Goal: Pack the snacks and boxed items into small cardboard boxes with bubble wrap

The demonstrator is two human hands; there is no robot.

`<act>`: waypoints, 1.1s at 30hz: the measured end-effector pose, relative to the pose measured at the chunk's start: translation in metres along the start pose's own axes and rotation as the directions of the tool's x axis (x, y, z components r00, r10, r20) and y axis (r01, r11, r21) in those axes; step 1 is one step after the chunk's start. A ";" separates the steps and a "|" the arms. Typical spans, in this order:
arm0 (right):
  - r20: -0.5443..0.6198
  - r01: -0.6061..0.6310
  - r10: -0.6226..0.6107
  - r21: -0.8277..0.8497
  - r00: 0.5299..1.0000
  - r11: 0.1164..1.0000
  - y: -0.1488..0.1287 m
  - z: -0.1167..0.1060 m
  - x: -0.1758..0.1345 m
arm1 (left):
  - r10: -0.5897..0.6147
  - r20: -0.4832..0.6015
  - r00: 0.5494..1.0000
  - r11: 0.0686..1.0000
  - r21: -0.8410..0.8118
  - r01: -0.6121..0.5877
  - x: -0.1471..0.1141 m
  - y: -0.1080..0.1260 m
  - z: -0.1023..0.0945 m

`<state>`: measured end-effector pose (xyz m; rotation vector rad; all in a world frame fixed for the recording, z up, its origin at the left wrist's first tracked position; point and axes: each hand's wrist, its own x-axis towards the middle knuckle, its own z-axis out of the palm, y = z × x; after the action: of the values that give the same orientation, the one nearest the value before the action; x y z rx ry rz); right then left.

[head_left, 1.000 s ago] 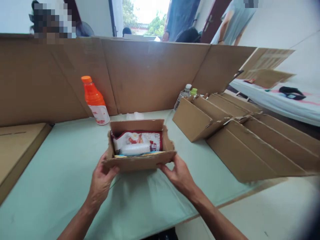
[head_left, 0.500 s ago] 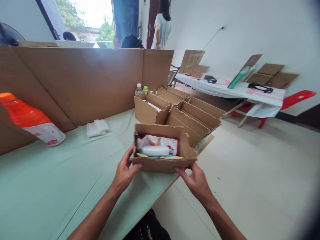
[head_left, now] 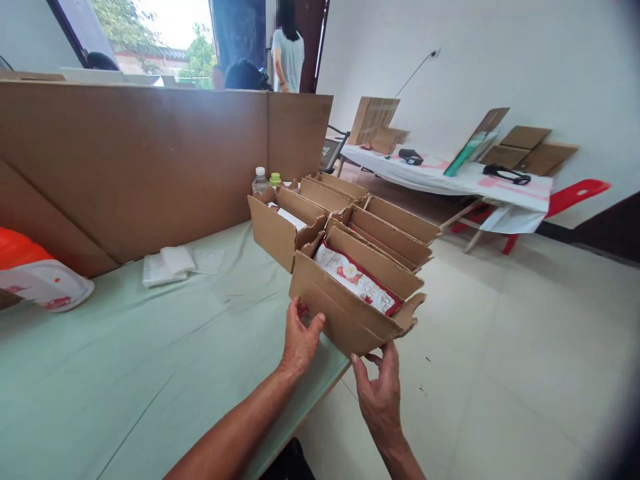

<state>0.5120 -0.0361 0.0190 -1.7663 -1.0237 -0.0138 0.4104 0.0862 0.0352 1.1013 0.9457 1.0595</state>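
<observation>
An open-topped cardboard box (head_left: pixel 340 323) stands at a slant by the table's edge, against the other boxes. Inside it lies a white and dark-red printed packet (head_left: pixel 357 277). My left hand (head_left: pixel 301 340) holds the box's near left side, its thumb against the front wall. Lower down, my right hand (head_left: pixel 380 387) grips the box's bottom right corner, which reaches past the table edge; some of its fingertips are hidden under the cardboard.
Several similar cardboard boxes (head_left: pixel 287 233) stand behind, with a clear bottle (head_left: pixel 260 181) beyond. Folded white sheets (head_left: pixel 177 261) and an orange-and-white bottle (head_left: pixel 45 280) lie left on the green-covered table (head_left: pixel 150 353). A cardboard partition (head_left: pixel 165 167) runs along the back. A person (head_left: pixel 289 57) stands beyond.
Both hands have turned the box and brought it up against the row of boxes. The view has shifted a little to the right. The white packet now shows more plainly.
</observation>
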 end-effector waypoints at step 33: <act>0.132 -0.183 0.166 0.134 0.977 0.974 0.026 0.003 -0.022 | -0.151 0.388 0.909 0.918 0.396 -0.016 -0.056 0.020 -0.110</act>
<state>0.5132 -0.0494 -0.0126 -1.7335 -0.9268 0.2743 0.2889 0.0578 0.0364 1.5403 0.8607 0.5474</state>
